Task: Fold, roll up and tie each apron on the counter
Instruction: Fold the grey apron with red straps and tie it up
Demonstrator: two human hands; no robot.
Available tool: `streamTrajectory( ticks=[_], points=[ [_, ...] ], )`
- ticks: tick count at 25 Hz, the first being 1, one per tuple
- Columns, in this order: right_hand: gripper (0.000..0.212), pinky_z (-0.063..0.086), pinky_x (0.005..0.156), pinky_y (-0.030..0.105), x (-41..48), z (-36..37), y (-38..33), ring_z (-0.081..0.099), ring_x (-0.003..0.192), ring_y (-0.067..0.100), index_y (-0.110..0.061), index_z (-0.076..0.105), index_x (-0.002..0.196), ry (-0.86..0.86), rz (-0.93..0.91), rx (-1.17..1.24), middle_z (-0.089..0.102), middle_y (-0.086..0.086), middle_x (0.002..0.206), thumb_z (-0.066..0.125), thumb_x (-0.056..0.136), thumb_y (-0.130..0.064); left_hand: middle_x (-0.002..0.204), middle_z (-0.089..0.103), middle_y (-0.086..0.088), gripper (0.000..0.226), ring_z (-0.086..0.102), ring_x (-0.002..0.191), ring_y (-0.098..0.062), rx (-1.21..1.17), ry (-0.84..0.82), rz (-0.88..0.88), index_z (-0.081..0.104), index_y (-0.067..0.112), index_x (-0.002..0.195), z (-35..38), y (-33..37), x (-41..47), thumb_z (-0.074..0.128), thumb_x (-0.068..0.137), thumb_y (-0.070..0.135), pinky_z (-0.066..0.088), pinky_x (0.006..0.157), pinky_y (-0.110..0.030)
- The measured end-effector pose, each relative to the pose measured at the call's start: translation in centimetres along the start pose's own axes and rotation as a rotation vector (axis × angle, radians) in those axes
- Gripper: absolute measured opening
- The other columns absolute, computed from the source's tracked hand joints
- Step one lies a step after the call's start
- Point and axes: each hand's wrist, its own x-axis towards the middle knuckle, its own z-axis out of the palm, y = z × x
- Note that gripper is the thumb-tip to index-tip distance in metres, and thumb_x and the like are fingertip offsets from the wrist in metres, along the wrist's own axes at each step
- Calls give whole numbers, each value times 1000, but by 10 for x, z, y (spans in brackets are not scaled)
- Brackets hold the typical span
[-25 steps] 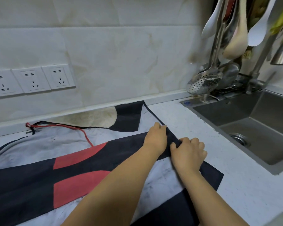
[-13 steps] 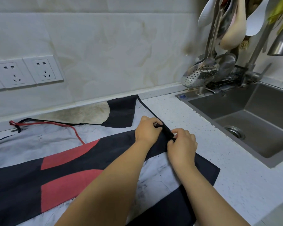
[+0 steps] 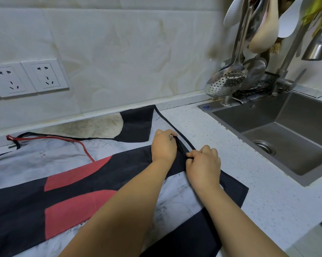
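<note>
A black, grey and red apron (image 3: 67,184) lies spread flat over the white counter (image 3: 253,184), reaching from the left edge of view to near the sink. A thin black strap (image 3: 181,148) runs along its right edge. My left hand (image 3: 163,145) curls round the strap's upper part. Just below it, my right hand (image 3: 202,164) pinches the same strap against the black fabric. A red tie cord (image 3: 50,139) trails across the grey part at the back left.
A steel sink (image 3: 286,134) is set into the counter on the right. Ladles and a slotted spoon (image 3: 225,82) hang over its back corner beside the tap (image 3: 317,45). Wall sockets (image 3: 26,78) sit at the left on the tiled wall.
Both hands went from lying on the apron's right edge to gathering the black strap; the left hand's fingers curled round it and the right hand pinched it.
</note>
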Motion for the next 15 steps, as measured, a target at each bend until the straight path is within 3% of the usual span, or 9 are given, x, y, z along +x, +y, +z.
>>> streamTrajectory(
  ticks=[5,7,9,12,15],
  points=[
    [27,32,75,29,0,-1,-3,38,89,19,-19,75,101,-2,4,12,50,1,90,52,88,-13,92,63,8,20,57,78,-10,-30,-48,-20,65,27,102,-4,6,-1,46,94,28,41,63,-25],
    [24,35,76,31,-1,-3,-6,41,89,19,-19,75,89,14,25,-1,50,-1,88,51,88,-24,97,61,9,14,57,83,-8,37,-72,15,64,30,102,-2,4,-1,54,92,33,43,67,-25],
    [32,36,75,32,-1,-3,-6,42,87,20,-17,72,77,20,46,-1,47,-1,84,47,92,-30,107,58,7,17,57,90,-10,101,-77,57,64,29,106,1,1,0,55,93,23,46,72,-26],
    [27,37,77,31,0,-3,-3,45,90,21,-20,73,93,-28,42,19,51,0,89,47,95,-28,116,54,3,27,51,101,-11,176,-70,104,63,24,112,3,-2,0,52,93,8,48,79,-29],
    [27,38,84,31,-1,-7,-3,48,100,21,-20,64,114,-41,98,12,57,3,106,49,93,-28,112,51,0,38,43,102,-13,235,23,238,65,17,112,6,0,-5,50,87,-7,48,86,-30]
  ],
)
